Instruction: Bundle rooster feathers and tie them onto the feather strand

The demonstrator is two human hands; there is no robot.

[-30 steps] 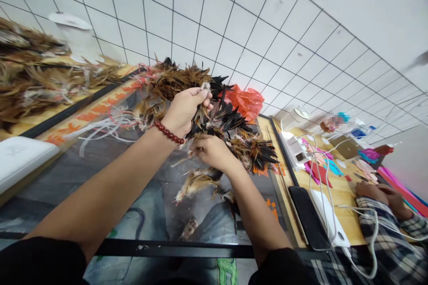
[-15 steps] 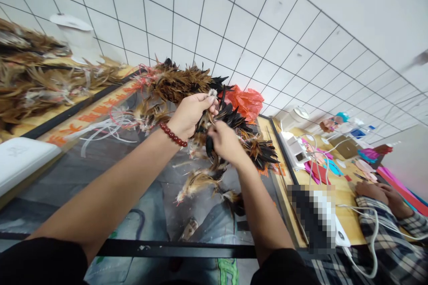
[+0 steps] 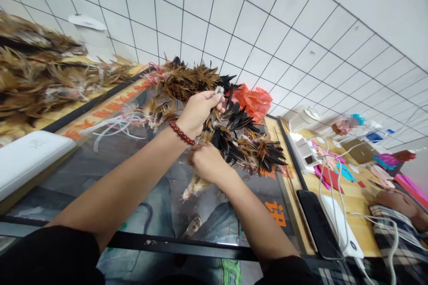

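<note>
My left hand [image 3: 198, 113], with a red bead bracelet [image 3: 181, 133] at its wrist, pinches a small bunch of feathers. The bunch's fluffy grey end [image 3: 219, 91] sticks up past the thumb, and brown plumes hang below. Just under that wrist, my right hand [image 3: 207, 162] is closed with its fingers curled; what they hold, if anything, is hidden. Beside both hands lies a heap of black and brown feathers [image 3: 234, 129]. A pale tan feather tuft [image 3: 197, 187] rests on the glass tabletop [image 3: 133, 178] below my right hand.
Brown feather bundles [image 3: 190, 78] lie at the back by a red plastic bag [image 3: 252, 100]. White strips [image 3: 113, 127] and a white box [image 3: 36, 156] are leftward. At right are a phone [image 3: 319, 222], a power strip [image 3: 344, 227] with cables, and another person's hands [image 3: 397, 205].
My right hand has moved left and nearer to me, from beside my left fingertips to below the left wrist. The left hand keeps its pinch. The whole view has shifted slightly.
</note>
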